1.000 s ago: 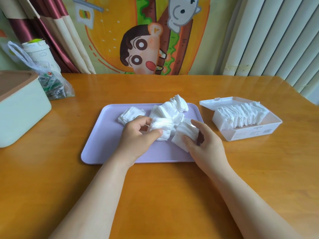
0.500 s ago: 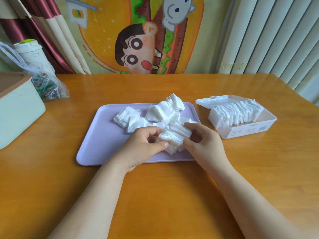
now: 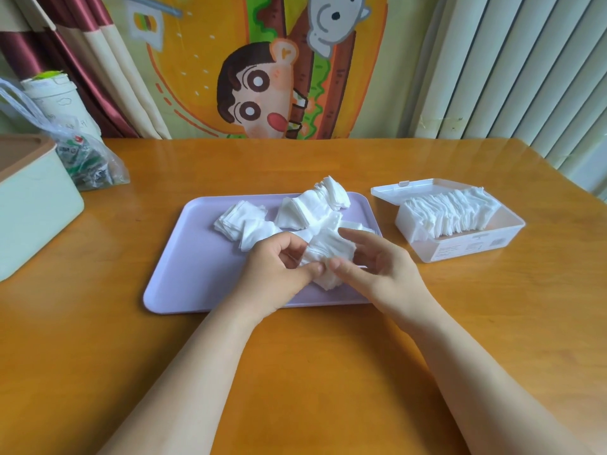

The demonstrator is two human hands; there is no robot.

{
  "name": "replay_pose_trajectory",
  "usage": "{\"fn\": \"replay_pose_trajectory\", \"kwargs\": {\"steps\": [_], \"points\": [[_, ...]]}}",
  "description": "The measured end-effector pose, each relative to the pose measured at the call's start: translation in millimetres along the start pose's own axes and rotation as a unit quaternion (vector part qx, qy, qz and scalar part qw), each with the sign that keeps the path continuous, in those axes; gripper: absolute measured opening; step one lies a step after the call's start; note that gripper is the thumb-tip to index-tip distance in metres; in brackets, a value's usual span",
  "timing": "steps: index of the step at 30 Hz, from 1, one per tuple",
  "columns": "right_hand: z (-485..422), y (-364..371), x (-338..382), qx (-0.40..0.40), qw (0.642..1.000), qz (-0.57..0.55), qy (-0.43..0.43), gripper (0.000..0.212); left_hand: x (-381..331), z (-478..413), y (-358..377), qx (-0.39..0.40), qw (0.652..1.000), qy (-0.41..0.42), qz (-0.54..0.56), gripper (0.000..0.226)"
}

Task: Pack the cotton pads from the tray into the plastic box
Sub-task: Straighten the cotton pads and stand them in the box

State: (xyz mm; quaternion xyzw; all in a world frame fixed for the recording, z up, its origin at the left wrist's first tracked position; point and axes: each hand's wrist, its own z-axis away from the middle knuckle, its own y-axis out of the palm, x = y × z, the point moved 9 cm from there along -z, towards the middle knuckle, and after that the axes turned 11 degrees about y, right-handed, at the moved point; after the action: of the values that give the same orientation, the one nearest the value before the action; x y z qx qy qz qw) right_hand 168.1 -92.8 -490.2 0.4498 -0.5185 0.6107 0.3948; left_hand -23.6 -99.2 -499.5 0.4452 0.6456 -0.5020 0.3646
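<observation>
A lilac tray [image 3: 193, 270] lies on the wooden table with loose heaps of white square cotton pads [image 3: 312, 208] across its far half. Over the tray's near right part, my left hand [image 3: 279, 274] and my right hand [image 3: 377, 270] hold one bunch of cotton pads [image 3: 328, 254] between them, fingers curled round it from both sides. To the right of the tray stands the clear plastic box [image 3: 466, 247], lid open at the back, with a row of pads [image 3: 446, 213] standing on edge inside.
A pale green bin [image 3: 33, 218] with a brown rim stands at the left edge. Behind it lie a plastic bag [image 3: 88, 162] of green packets and a white cup [image 3: 56, 96]. A cartoon curtain and vertical blinds hang beyond the table's far edge.
Both hands drew together toward the tray's near edge, gathering two separate pad stacks into one bunch held between them. A small stack stayed behind on the tray, left of the heap.
</observation>
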Motion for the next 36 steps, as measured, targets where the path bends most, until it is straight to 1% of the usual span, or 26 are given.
{"fn": "replay_pose_trajectory", "kwargs": {"steps": [2, 4, 5, 7, 9, 10, 12, 14, 16, 18, 20, 22, 24, 27, 28, 29, 30, 32, 34, 35, 36], "points": [[2, 2, 0, -0.005, 0.999, 0.049, -0.001, 0.069, 0, 0, -3, -0.017, 1.0, 0.004, -0.013, 0.027], [3, 1, 2, -0.035, 0.994, 0.099, -0.01, 0.06, 0, 1, -2, -0.004, 1.0, 0.008, -0.001, 0.027], [4, 1, 3, -0.043, 0.994, 0.104, -0.014, 0.055, -2, 1, -1, 0.009, 1.0, 0.008, 0.004, 0.028], [6, 1, 7, -0.041, 0.994, 0.101, -0.027, 0.054, -5, 2, 2, 0.033, 0.999, 0.008, 0.001, 0.04], [7, 3, 10, -0.025, 0.993, 0.109, -0.031, 0.06, -8, 3, 7, 0.066, 0.998, 0.013, -0.014, 0.058], [8, 5, 10, -0.013, 0.993, 0.114, -0.027, 0.065, -10, 4, 11, 0.084, 0.996, 0.018, -0.019, 0.062], [8, 11, 9, 0.016, 0.994, 0.111, -0.007, 0.072, -13, 4, 16, 0.108, 0.994, 0.029, -0.016, 0.055], [8, 19, 8, 0.049, 0.997, 0.055, 0.023, 0.076, -13, 4, 18, 0.12, 0.992, 0.031, -0.001, 0.044], [6, 25, 8, 0.06, 0.997, -0.023, 0.047, 0.068, -12, 3, 19, 0.122, 0.992, 0.028, 0.008, 0.037], [5, 28, 11, 0.029, 0.996, -0.051, 0.06, 0.05, -13, 4, 22, 0.123, 0.992, 0.029, 0.002, 0.031], [4, 25, 13, -0.032, 0.997, -0.031, 0.058, 0.038, -15, 5, 25, 0.123, 0.992, 0.032, 0.002, 0.03], [3, 21, 14, -0.082, 0.995, -0.015, 0.054, 0.032, -15, 5, 25, 0.117, 0.992, 0.037, 0.004, 0.032], [3, 23, 15, -0.08, 0.995, -0.001, 0.055, 0.028, -13, 4, 22, 0.101, 0.994, 0.033, -0.01, 0.037], [3, 29, 12, -0.061, 0.995, 0.044, 0.066, 0.034, -9, 4, 23, 0.102, 0.994, 0.02, -0.026, 0.056], [4, 32, 12, -0.047, 0.995, 0.053, 0.072, 0.038, -7, 5, 25, 0.107, 0.994, 0.016, -0.02, 0.055], [4, 34, 10, -0.028, 0.995, 0.052, 0.086, 0.041, -6, 6, 26, 0.11, 0.994, 0.01, -0.014, 0.049], [5, 35, 9, -0.002, 0.994, 0.033, 0.102, 0.042, -6, 6, 25, 0.11, 0.994, 0.007, -0.014, 0.042], [8, 37, 9, 0.066, 0.988, -0.036, 0.133, 0.049, -9, 4, 18, 0.085, 0.996, 0.007, -0.024, 0.032], [9, 33, 8, 0.111, 0.981, -0.093, 0.13, 0.068, -15, 4, 8, 0.039, 0.998, 0.018, -0.042, 0.029], [8, 26, 11, 0.114, 0.982, -0.102, 0.113, 0.079, -21, 3, 3, 0.015, 0.999, 0.026, -0.041, 0.031], [6, 21, 13, 0.112, 0.983, -0.108, 0.097, 0.084, -22, 4, -1, 0.001, 0.999, 0.023, -0.033, 0.033]]}}
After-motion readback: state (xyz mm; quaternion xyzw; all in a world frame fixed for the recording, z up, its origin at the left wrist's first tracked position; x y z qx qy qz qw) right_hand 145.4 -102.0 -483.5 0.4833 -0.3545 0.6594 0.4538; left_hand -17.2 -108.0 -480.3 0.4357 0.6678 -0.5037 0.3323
